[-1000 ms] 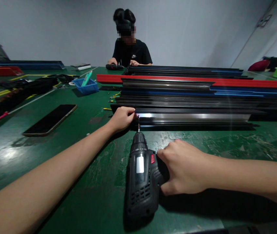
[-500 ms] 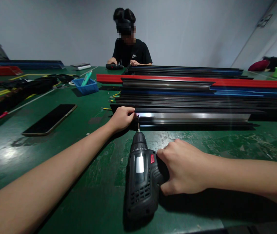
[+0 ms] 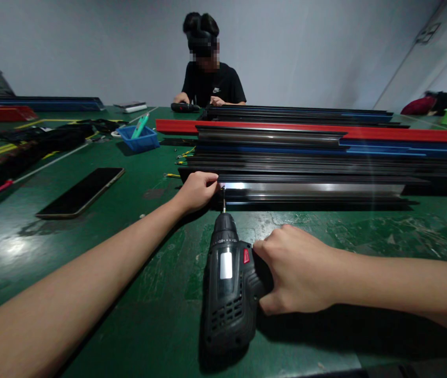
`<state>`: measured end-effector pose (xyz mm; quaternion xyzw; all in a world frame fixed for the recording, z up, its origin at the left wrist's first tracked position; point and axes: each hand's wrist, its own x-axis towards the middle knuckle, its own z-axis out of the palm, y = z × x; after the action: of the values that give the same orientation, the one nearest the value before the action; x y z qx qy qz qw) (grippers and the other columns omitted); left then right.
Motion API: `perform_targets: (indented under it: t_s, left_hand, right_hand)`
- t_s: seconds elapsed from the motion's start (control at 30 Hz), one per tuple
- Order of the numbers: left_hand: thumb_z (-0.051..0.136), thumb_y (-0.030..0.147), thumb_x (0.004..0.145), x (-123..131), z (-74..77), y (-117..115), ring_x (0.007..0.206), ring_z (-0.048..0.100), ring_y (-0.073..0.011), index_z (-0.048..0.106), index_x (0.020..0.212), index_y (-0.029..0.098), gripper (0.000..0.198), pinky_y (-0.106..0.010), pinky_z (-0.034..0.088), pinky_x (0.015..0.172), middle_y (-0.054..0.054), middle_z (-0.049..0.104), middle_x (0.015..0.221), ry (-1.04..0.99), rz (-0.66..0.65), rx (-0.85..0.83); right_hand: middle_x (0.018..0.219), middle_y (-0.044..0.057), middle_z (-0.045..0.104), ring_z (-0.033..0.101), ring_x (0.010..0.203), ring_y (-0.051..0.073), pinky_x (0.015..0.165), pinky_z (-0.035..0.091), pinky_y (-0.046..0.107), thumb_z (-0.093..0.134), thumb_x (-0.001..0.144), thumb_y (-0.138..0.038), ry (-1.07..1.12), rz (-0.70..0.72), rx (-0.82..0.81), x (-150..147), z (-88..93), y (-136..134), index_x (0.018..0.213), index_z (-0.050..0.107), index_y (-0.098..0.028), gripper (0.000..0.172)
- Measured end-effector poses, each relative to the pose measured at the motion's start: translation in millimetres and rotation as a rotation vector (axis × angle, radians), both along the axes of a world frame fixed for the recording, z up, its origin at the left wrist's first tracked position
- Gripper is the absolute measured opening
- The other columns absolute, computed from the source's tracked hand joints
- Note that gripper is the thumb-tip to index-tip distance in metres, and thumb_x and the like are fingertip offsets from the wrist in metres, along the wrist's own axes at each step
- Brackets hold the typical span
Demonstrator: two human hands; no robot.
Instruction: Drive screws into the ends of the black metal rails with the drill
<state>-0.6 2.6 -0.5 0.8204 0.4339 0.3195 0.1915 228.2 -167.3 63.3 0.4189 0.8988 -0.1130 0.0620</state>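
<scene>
My right hand (image 3: 300, 270) is wrapped round the handle of a black cordless drill (image 3: 229, 299) lying on its side just above or on the green table; I cannot tell which. The drill's bit (image 3: 224, 200) points away from me and meets the near face of a long black metal profile (image 3: 310, 188) close to its left end. A bright patch of light falls on the metal there. My left hand (image 3: 199, 190) is closed on that left end, thumb and forefinger beside the bit tip. Whatever sits at the tip is too small to make out.
More profiles lie behind, including a red one (image 3: 306, 127). Yellow-green wires (image 3: 173, 175) stick out at their left ends. A phone (image 3: 82, 193), a blue basket (image 3: 139, 139) and dark cable bundles (image 3: 42, 142) are to the left. A co-worker (image 3: 213, 81) sits opposite with another drill (image 3: 184, 107).
</scene>
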Motion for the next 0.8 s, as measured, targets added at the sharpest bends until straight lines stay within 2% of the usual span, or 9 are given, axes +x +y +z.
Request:
perform_targets:
  t_s: [0.17, 0.63, 0.8]
  left_hand:
    - [0.058, 0.029, 0.081, 0.2, 0.3, 0.1, 0.06, 0.04, -0.0119, 0.055, 0.056, 0.016, 0.028, -0.025, 0.03, 0.058, 0.002, 0.047, 0.053, -0.011, -0.005, -0.008]
    - [0.059, 0.027, 0.083, 0.2, 0.2, 1.2, 0.06, 0.039, -0.0113, 0.054, 0.056, 0.016, 0.03, -0.026, 0.029, 0.059, 0.002, 0.046, 0.055, -0.006, -0.005, -0.017]
    - [0.054, 0.029, 0.086, 1.3, 2.8, -0.5, 0.06, 0.039, -0.0116, 0.056, 0.058, 0.015, 0.031, -0.027, 0.028, 0.06, 0.001, 0.048, 0.057, 0.08, 0.013, 0.002]
  right_hand:
    - [0.066, 0.011, 0.072, 0.063, 0.055, 0.023, 0.05, 0.031, 0.033, 0.074, 0.073, -0.065, -0.008, -0.012, -0.005, -0.7, 0.1, 0.1, 0.082, 0.076, -0.013, 0.052]
    - [0.063, 0.009, 0.07, 0.058, 0.051, 0.02, 0.047, 0.026, 0.033, 0.074, 0.072, -0.063, 0.011, -0.004, 0.002, -0.3, -0.4, 1.3, 0.077, 0.075, -0.014, 0.048]
    - [0.063, 0.009, 0.07, 0.059, 0.051, 0.021, 0.046, 0.025, 0.032, 0.074, 0.072, -0.063, 0.004, -0.005, 0.001, -0.7, 0.0, 1.0, 0.078, 0.074, -0.014, 0.05]
